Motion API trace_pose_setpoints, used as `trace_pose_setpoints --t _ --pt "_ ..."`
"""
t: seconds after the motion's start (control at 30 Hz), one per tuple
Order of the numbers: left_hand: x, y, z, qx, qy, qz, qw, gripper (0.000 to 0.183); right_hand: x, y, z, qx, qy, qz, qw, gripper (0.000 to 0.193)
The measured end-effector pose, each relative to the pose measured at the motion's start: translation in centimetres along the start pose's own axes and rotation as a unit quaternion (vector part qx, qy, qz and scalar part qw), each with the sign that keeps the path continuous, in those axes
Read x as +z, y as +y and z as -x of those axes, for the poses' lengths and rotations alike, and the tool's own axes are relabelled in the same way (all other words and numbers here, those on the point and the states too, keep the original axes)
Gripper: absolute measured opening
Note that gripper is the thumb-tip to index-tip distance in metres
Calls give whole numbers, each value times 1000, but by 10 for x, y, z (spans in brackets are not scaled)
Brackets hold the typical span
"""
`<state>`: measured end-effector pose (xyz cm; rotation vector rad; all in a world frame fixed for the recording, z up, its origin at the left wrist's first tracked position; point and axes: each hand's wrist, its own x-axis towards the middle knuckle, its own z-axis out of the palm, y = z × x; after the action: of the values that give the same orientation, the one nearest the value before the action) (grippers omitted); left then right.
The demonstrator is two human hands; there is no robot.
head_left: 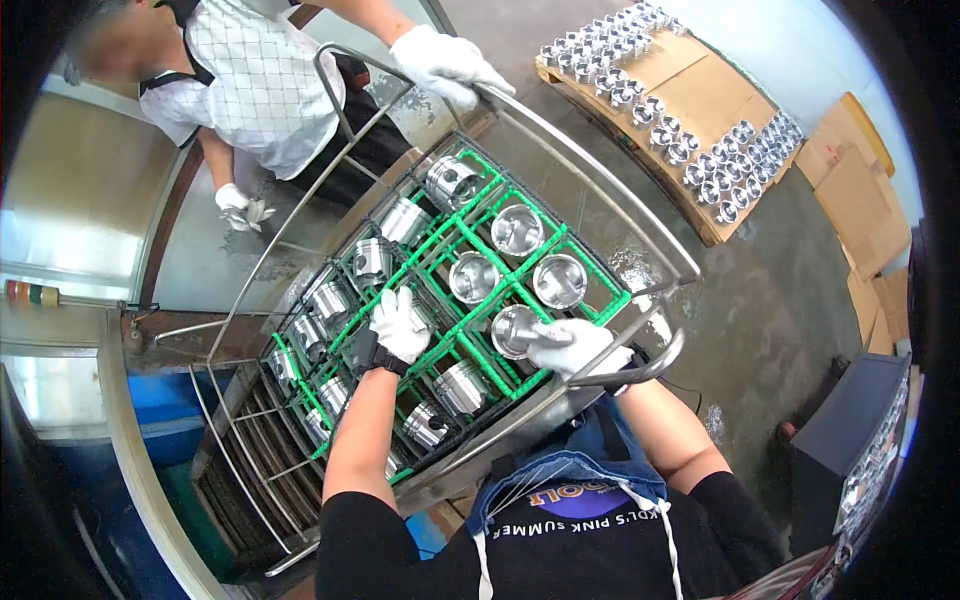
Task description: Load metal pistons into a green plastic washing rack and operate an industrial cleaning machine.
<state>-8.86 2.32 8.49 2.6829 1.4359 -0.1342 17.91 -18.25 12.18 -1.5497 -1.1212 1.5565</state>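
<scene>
A: The fingers (541,336) of the right hand (582,347), how are they set?

B: They lie against the near right edge of a silver piston (510,327); whether they pinch it or only touch it, I can't tell. The piston is just left of their tips, at a compartment of the green-edged rack (520,292).

A: And the left hand (403,330)?

B: Its fingers are somewhat spread, pointing away from the body, above the rack's dividers. I can't see what the palm touches. A black wristband (383,358) sits behind them.

A: What is around the fingers?

B: More pistons. Beyond the right fingertips, one (559,281) sits with its hollow end up; left of the left fingertips, another (372,261) shows its grooved side. Nearer the body than the right fingers, a curved metal handle (655,366) passes by the wrist.

A: Farther out?

B: Well beyond both hands' fingers, a co-worker's gloved hand (450,66) rests on the metal rail (684,257). Far off to the upper right of the fingers stands a cardboard-topped pallet (690,85) bearing rows of pistons.
</scene>
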Motion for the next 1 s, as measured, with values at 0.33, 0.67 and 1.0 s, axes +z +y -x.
trace_pose_setpoints --t 0.33,0.67,1.0 --pt "46 -76 -23 -31 24 171 984 44 38 -16 -17 78 58 -114 989 37" --pt "0 -1 55 111 164 81 977 73 12 53 49 134 170 38 976 51" --pt "9 41 110 292 -65 104 949 82 70 44 158 292 67 2 954 27"
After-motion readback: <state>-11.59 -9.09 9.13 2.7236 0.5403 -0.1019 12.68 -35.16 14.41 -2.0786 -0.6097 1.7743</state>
